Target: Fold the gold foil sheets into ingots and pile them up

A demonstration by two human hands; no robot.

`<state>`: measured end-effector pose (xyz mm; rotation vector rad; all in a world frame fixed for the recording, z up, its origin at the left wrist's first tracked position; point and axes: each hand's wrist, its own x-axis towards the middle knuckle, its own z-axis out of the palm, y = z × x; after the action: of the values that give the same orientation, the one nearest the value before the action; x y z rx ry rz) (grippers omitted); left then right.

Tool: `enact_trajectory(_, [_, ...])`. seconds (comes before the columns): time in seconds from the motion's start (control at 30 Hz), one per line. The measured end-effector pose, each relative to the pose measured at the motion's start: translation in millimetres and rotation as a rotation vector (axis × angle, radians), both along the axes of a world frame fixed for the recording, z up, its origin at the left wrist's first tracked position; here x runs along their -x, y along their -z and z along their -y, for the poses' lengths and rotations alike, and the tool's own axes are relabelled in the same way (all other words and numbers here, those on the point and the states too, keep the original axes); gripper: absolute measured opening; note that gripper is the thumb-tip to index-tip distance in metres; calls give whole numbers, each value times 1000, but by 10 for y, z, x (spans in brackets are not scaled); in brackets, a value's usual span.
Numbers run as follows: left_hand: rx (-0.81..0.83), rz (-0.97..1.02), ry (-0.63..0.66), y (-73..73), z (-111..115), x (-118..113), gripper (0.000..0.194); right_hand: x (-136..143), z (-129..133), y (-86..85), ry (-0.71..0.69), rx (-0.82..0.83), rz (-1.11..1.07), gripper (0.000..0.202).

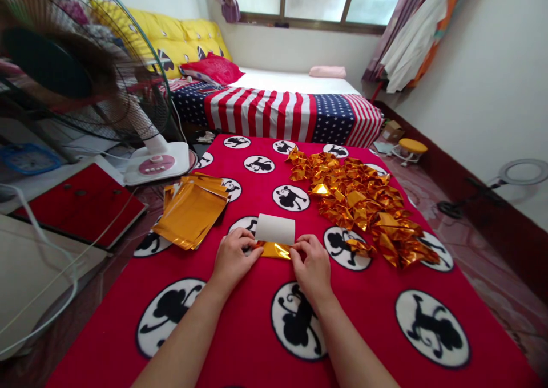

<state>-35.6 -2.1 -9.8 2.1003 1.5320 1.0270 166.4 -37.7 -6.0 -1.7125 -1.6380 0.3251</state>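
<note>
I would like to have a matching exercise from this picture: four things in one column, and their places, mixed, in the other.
Things
1. Held sheet
2. Flat gold sheets
3. Crumpled-looking gold pieces
4. Yellow stool

Places
A. Heaped on the right part of the red cloth
B. Beyond the cloth's right edge
C. Between the left hand and the right hand
D. Stacked near the cloth's left edge

Right pairs: 1-C, 2-D, 3-A, 4-B.

No readable text or numbers
</note>
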Motion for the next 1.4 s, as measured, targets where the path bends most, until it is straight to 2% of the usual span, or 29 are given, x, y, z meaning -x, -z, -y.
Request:
enact_trajectory(0.37, [3, -79, -61, 45, -2, 8, 17, 35, 18, -1, 54, 4, 24, 10])
enact_trajectory(0.63, [17, -82, -52, 31, 3, 21, 16, -4, 39, -7, 11, -5, -49, 6])
enact_trajectory(0.8, [41, 54, 57, -2, 20, 85, 11, -64, 82, -16, -120, -29, -194, 6])
enact_trajectory(0.93, [51, 182, 226, -56, 80, 105, 6, -193, 113, -36, -269, -52, -279, 10])
enact_trajectory(1.07, [41, 139, 387, -96, 145, 54, 11, -384, 123, -25, -328, -97, -252, 21])
enact_trajectory(1.13, [51, 99, 419, -109, 168, 19, 13, -449, 132, -19, -367, -67, -228, 22])
enact_trajectory(1.23, [76, 71, 368, -110, 187, -20, 13, -467, 151, -10, -356, -6, -213, 14])
enact_trajectory(1.4, [74, -42, 180, -52, 181, -100, 7, -344, 155, 20, -168, 29, -218, 14])
